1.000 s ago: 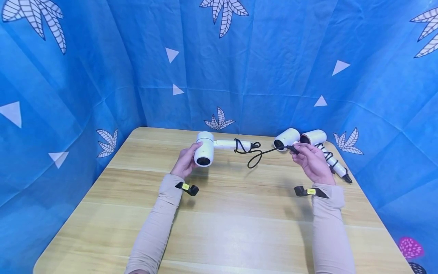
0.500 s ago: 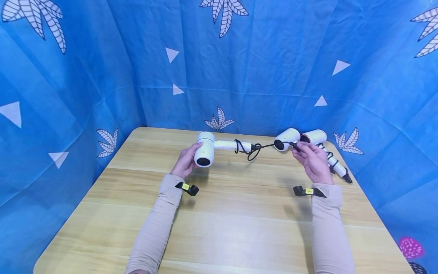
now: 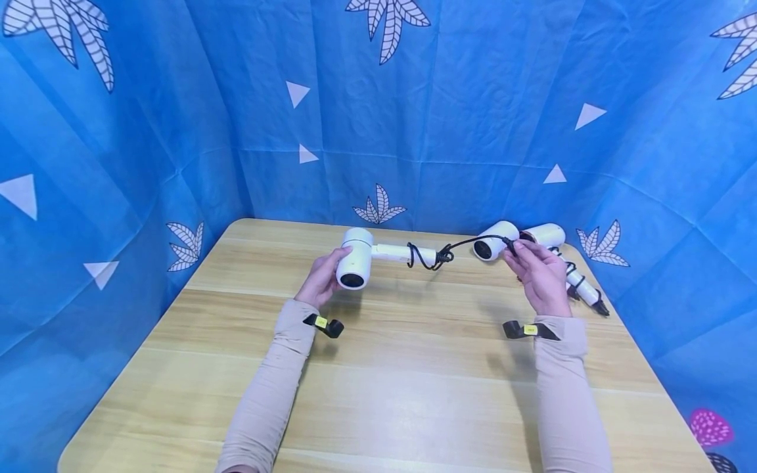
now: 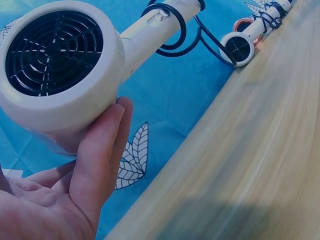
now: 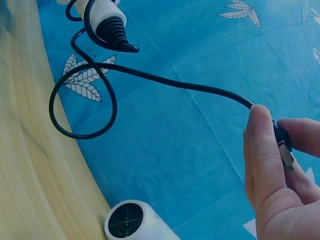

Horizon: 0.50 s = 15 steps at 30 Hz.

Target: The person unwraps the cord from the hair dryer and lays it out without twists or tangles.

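A white hair dryer (image 3: 355, 259) is held above the table, its handle pointing right. My left hand (image 3: 321, 278) grips it by the barrel, fingers on one side and thumb on the other. The dark round grille (image 4: 54, 52) on its end faces the left wrist camera. Black cord (image 5: 185, 85) winds loosely round the handle, and a free length of it runs right, with a loop near the handle's end. My right hand (image 3: 539, 276) pinches the black plug (image 5: 283, 137) between thumb and fingers; a metal prong shows below them.
Two more white hair dryers lie at the table's back right corner, one (image 3: 501, 232) partly behind my right hand, the other (image 3: 550, 234) with cord wrapped round its handle. Blue patterned cloth (image 3: 473, 118) hangs behind and beside the wooden table (image 3: 414, 381).
The cord between handle and plug has shifted, its hanging loop drawn up toward the handle's end. My right hand has moved slightly left with the plug; my left hand stays nearly still.
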Each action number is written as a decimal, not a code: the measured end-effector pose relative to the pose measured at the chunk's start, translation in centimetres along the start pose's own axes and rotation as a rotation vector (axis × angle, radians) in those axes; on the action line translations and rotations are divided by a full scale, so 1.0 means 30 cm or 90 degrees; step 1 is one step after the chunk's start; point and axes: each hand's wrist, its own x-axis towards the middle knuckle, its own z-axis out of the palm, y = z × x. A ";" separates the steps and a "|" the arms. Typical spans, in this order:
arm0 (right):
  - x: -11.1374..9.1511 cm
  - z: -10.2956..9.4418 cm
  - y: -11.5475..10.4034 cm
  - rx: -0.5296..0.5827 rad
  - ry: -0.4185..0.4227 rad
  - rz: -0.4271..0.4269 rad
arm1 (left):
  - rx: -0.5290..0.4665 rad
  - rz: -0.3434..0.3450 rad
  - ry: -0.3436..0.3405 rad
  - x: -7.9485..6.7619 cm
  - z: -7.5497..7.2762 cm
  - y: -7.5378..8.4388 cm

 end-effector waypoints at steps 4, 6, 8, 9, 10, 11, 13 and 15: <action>0.000 0.012 0.003 0.012 0.011 -0.023 | 0.009 -0.002 0.004 0.001 0.000 -0.002; 0.000 0.017 0.004 0.021 0.016 -0.033 | 0.014 -0.002 0.005 0.001 0.001 -0.003; 0.001 0.022 0.006 0.024 0.022 -0.044 | 0.022 -0.002 0.008 0.002 0.001 -0.004; 0.001 0.025 0.007 0.021 0.025 -0.050 | 0.025 -0.002 0.008 0.002 0.001 -0.004; 0.002 0.028 0.008 0.022 0.027 -0.055 | 0.028 -0.001 0.009 0.003 0.001 -0.005; 0.002 0.030 0.009 0.025 0.027 -0.060 | 0.031 -0.001 0.009 0.004 0.001 -0.006; 0.001 0.036 0.010 0.037 0.027 -0.068 | 0.037 0.000 0.010 0.005 0.000 -0.009; -0.002 0.043 0.009 0.055 0.025 -0.077 | 0.039 0.000 0.012 0.006 -0.002 -0.012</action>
